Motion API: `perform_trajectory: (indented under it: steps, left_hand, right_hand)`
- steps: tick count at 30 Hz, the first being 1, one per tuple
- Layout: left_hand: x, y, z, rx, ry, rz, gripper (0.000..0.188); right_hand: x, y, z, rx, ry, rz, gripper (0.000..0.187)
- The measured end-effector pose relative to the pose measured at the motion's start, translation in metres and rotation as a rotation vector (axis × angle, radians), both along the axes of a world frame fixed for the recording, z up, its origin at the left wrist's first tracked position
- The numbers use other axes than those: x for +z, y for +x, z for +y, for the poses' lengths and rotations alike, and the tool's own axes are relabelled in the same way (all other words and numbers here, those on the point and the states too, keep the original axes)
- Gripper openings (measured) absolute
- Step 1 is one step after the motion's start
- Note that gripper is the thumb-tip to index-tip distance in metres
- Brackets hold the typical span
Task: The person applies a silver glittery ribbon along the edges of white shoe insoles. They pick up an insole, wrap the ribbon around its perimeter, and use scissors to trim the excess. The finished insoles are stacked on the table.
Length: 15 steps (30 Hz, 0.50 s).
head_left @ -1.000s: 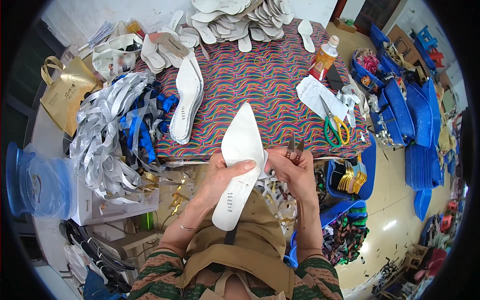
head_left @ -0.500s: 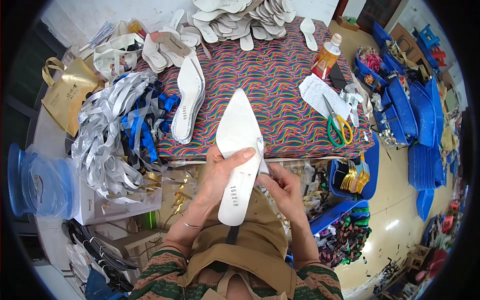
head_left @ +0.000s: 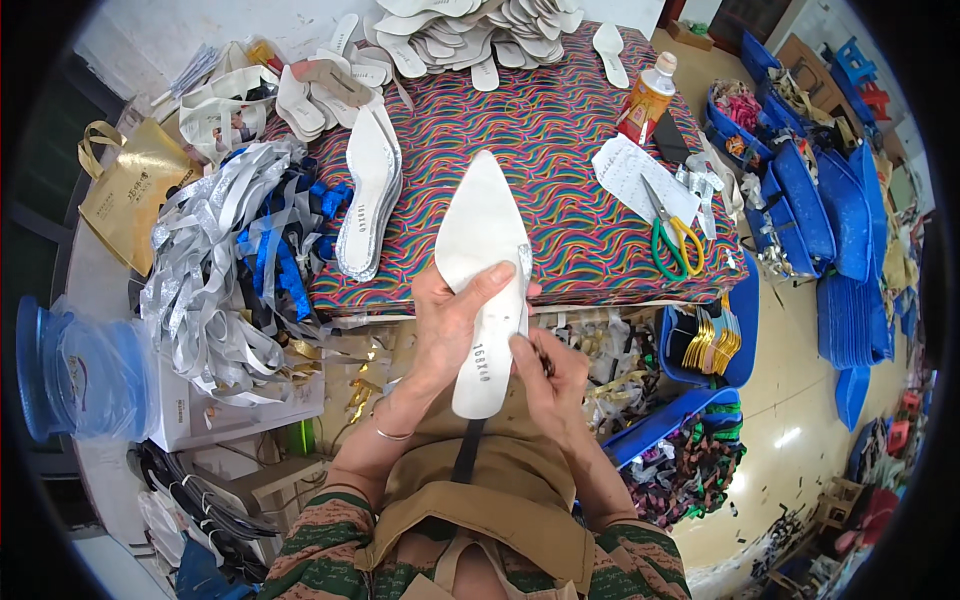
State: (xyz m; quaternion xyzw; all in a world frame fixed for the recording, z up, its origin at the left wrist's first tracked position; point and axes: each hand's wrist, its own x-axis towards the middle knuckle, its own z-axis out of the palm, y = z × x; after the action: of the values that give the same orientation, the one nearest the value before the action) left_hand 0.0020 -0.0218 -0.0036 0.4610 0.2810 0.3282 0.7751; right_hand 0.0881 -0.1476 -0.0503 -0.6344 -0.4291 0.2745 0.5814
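Note:
A white pointed insole (head_left: 484, 225) is upright before me, toe pointing away, with dark print on its heel end. My left hand (head_left: 452, 318) grips it from the left side, thumb across its middle and fingers beneath. Along the insole's right edge runs a narrow silvery strip (head_left: 525, 262). My right hand (head_left: 552, 378) is closed in a pinch at that edge, where the strip's lower part meets the thumb. The strip's end is hidden by the fingers. A stack of silver-edged insoles (head_left: 367, 205) lies on the table beyond my left hand.
The table (head_left: 480, 130) has a colourful wavy cover. Silver ribbons (head_left: 215, 260) heap at its left edge; a pile of insoles (head_left: 470, 35) sits at the back. Scissors (head_left: 672, 235), paper (head_left: 630, 172) and a bottle (head_left: 648, 98) lie right. Blue bins (head_left: 735, 345) stand beside the table.
My right hand has slid down along the insole's right edge, toward the heel. The insole has shifted slightly up, and the silvery strip now lies closer along its edge.

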Motion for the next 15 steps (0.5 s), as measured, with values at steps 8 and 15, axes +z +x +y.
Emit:
perform_trajectory:
  steps: [8, 15]
  left_hand:
    - [-0.027, -0.006, -0.011, -0.085, -0.072, -0.045, 0.035]
    - [-0.003, -0.011, 0.006, -0.143, -0.191, -0.086, 0.029]
  right_hand:
    - [-0.004, 0.015, 0.024, -0.006, 0.132, 0.031, 0.018]
    - [-0.005, -0.001, -0.019, 0.087, -0.005, -0.253, 0.019]
